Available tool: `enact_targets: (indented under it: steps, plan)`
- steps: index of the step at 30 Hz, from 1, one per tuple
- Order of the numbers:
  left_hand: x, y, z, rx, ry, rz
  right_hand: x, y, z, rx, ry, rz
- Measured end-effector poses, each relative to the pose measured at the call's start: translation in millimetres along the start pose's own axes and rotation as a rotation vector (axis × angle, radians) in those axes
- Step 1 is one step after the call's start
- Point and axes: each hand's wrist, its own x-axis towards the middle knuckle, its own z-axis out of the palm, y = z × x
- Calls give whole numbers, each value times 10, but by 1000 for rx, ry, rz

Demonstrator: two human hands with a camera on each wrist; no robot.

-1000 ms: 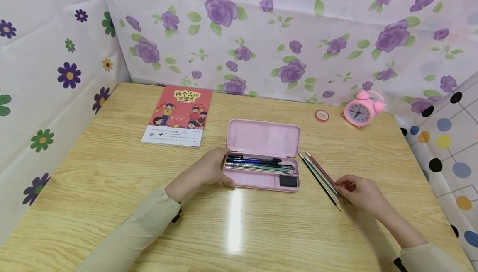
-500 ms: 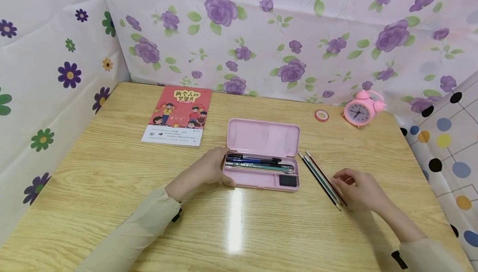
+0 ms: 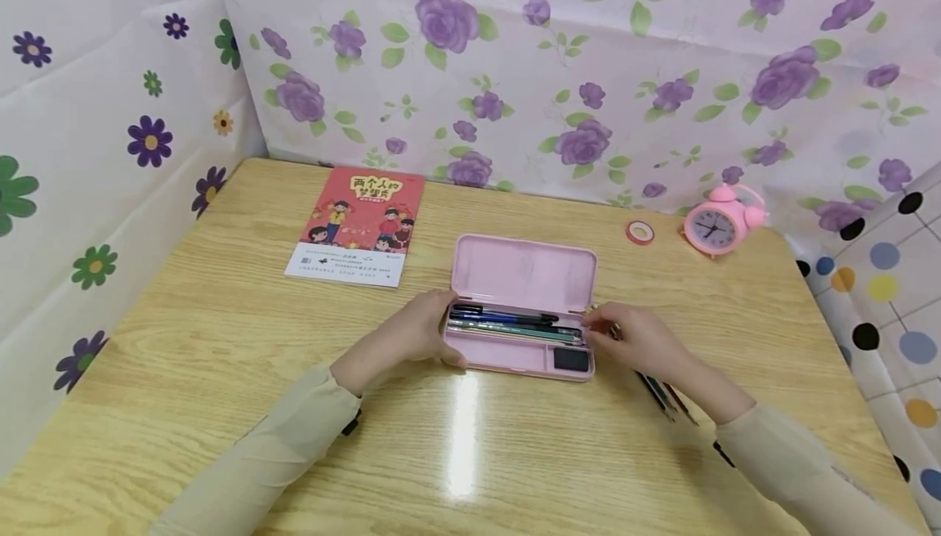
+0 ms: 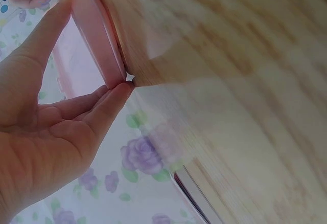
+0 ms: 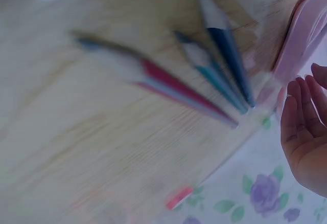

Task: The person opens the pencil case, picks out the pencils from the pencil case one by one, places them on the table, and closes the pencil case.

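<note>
My left hand grips the left end of an open pink pencil case, thumb at the front and fingers at the back. The left wrist view shows that hand around the case's end. Pens and pencils lie in the case's long compartment, and a black eraser sits in its small one. At the case's right end is my right hand, fingers bent loosely, thumb apart from them in the right wrist view. Beneath it, three loose pencils lie on the table, partly hidden.
A red book lies at the back left of the wooden table. A roll of pink tape and a pink alarm clock are at the back right. Flowered cloth hangs behind the table.
My right hand has left the loose pencils and moved left to the case's right end. The left hand keeps its grip. The head view has shifted slightly.
</note>
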Motion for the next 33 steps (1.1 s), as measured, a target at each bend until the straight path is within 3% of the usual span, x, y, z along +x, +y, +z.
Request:
enact_targets:
  steps: [13, 19, 26, 33]
  plan:
    - [3, 14, -2, 17, -11, 10, 333, -307, 230, -64, -101, -200]
    - [-8, 23, -13, 24, -7, -6, 418, -350, 207, -71, -179, -169]
    - [3, 13, -12, 28, -6, -19, 496, -356, 198, -7, -265, -108]
    - [-14, 26, -24, 31, -8, -33, 469, -338, 130, -3, -242, -152]
